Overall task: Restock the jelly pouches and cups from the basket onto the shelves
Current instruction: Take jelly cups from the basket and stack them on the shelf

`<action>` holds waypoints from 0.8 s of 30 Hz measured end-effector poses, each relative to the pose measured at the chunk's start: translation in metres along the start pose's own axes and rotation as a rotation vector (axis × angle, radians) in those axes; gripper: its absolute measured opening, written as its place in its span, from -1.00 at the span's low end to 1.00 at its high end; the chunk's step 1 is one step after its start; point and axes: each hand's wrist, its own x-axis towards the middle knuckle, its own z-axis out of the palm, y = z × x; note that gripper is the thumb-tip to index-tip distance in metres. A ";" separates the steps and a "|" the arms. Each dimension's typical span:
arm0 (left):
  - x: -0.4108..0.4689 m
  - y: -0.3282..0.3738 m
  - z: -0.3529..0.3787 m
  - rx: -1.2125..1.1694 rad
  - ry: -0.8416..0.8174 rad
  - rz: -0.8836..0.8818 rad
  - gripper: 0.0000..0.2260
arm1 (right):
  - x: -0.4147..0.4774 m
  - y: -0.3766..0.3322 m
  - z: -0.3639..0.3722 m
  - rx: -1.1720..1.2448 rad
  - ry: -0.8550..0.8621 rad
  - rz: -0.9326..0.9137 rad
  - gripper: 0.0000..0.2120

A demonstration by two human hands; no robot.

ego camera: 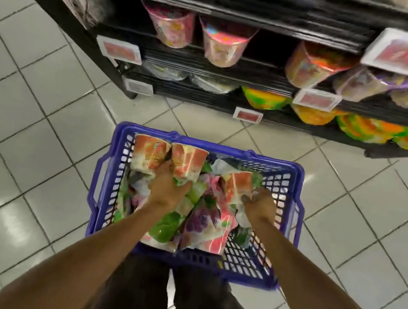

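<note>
On the tiled floor (25,123) before the black shelves (241,60) sits a blue basket (296,197), its near rim partly hidden by the person's forearms. Three cups lie at its far end on a heap of pouches (201,222) — green, purple and pink, their print too blurred to read. The left hand (168,189) reaches in, its fingers (184,185) curled round the base of the middle cup (188,161), with the thumb wedged between that cup and the left cup (149,154) beside it. The right hand (262,205) grips the base of the tilted right cup (237,184); its fingertips are hidden under the cup. Tubs (224,46) stand on the shelves, their tops cut off by the shelf above. The red tags (316,99) are smeared — illegible.
</note>
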 end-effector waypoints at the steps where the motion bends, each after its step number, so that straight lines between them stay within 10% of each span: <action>1: 0.011 -0.001 0.007 0.016 0.015 -0.008 -0.40 | 0.011 0.000 0.007 -0.020 -0.018 0.002 -0.53; 6: 0.055 -0.011 0.034 0.017 0.041 -0.127 -0.11 | 0.059 0.006 0.038 -0.129 -0.221 0.050 -0.25; 12: 0.047 -0.016 0.028 -0.173 0.057 -0.120 -0.31 | 0.052 0.009 0.033 -0.303 -0.165 -0.027 -0.37; 17: -0.001 0.000 -0.017 -0.206 -0.058 -0.173 -0.47 | -0.011 0.002 -0.012 0.462 -0.276 0.105 -0.77; 24: -0.123 0.101 -0.121 -0.391 -0.125 -0.159 -0.64 | -0.175 -0.045 -0.130 1.293 -0.812 0.193 -0.43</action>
